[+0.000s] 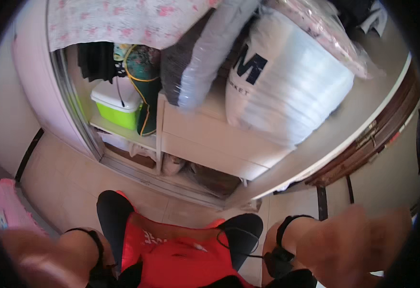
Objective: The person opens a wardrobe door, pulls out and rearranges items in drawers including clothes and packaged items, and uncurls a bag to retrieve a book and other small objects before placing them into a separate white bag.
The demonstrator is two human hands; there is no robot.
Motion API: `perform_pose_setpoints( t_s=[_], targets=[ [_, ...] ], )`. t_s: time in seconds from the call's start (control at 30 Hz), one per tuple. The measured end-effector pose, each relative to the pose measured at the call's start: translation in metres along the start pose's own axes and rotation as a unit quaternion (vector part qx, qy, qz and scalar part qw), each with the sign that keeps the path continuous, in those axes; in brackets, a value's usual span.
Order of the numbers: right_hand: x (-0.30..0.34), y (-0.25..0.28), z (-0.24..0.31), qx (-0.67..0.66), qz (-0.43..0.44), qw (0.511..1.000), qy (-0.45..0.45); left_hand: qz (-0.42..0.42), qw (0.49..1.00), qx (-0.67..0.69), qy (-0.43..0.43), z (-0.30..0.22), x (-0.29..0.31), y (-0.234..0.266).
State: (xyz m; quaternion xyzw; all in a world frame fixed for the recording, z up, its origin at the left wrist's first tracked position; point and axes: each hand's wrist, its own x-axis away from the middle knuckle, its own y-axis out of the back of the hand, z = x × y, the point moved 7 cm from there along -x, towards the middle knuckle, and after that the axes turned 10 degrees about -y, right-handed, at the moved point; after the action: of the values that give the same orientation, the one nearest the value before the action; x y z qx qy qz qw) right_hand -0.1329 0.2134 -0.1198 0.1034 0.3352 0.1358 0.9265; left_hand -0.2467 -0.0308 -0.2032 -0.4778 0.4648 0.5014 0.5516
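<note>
My left hand [44, 257] is at the lower left, blurred, with its fingers not readable. Just above it lies a pink thing [11, 206] with a small pale patch, on the edge of something grey; whether the hand touches it I cannot tell. Off to the lower right, my right hand [363, 240] is also smeared, and nothing in its grasp can be made out. Each wrist wears a black strap, and a dark cord [241, 247] loops from the right one over my lap. A red apron-like garment [186, 259] covers my lap between black-clad knees.
Ahead stands an open wardrobe with a drawer unit [210, 137]. On it are a full white bag [291, 77] with dark lettering and a plastic-wrapped grey roll [198, 62]. A lime-green box [116, 113] with a white lid sits on the left shelf under hanging clothes. Tiled floor [75, 168] lies before it.
</note>
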Motion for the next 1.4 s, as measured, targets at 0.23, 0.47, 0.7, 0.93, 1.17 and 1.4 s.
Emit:
perform_pose_setpoints(
  t_s=[0.23, 0.47, 0.7, 0.93, 1.17, 1.4],
  targets=[
    [-0.013, -0.019, -0.038, -0.016, -0.006, 1.000, -0.021, 0.041, 0.967, -0.004, 0.252, 0.137, 0.047, -0.037],
    [0.063, 0.057, -0.176, -0.239, -0.209, 0.946, -0.066, 0.061, 0.982, 0.074, 0.164, 0.018, 0.040, -0.058],
    [0.243, 0.039, -0.421, -0.262, -0.411, 0.722, -0.491, 0.208, 0.927, 0.268, -0.160, 0.018, 0.018, -0.055],
    [0.236, 0.077, -0.503, -0.441, -0.518, 0.667, -0.305, 0.004, 0.958, -0.078, 0.277, 0.079, 0.101, -0.007],
    [0.249, 0.090, -0.533, -0.369, -0.598, 0.582, -0.409, -0.109, 0.946, -0.219, 0.214, 0.080, 0.040, -0.044],
    [0.246, 0.104, -0.545, -0.254, -0.495, 0.701, -0.447, -0.004, 0.970, -0.144, 0.194, 0.081, 0.031, -0.053]
  ],
)
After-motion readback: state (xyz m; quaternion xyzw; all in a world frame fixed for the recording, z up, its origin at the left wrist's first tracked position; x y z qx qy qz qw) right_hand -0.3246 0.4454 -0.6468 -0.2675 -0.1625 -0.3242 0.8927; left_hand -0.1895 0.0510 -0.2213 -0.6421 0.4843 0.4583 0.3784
